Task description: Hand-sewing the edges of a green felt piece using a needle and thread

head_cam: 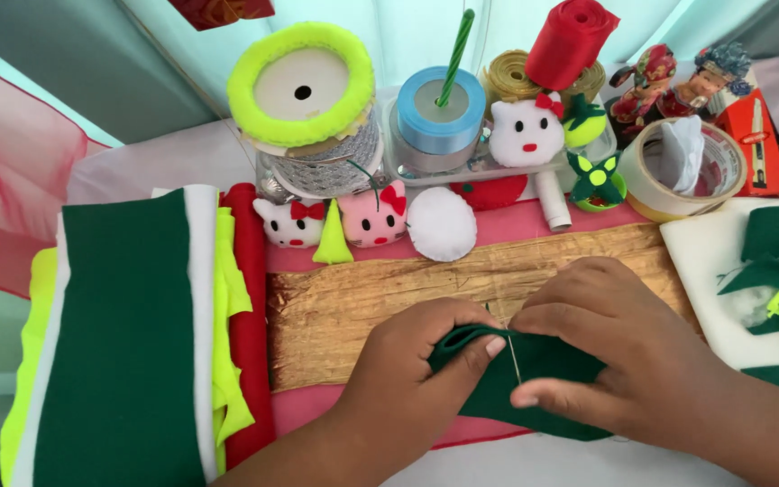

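Two hands meet on a dark green felt piece [534, 383] held just above the gold crinkled fabric [407, 293] on the surface. The left hand [421, 356] pinches its folded upper edge between thumb and fingers; the right hand [610, 356] grips the other side, a thin pale thread or needle [514, 359] showing between them. Felt like this looks light, soft and floppy, not slippery, best held close to the fold. Nearby lie a white felt oval [442, 224], a pink cat face [373, 216] and stacked felt sheets [128, 334].
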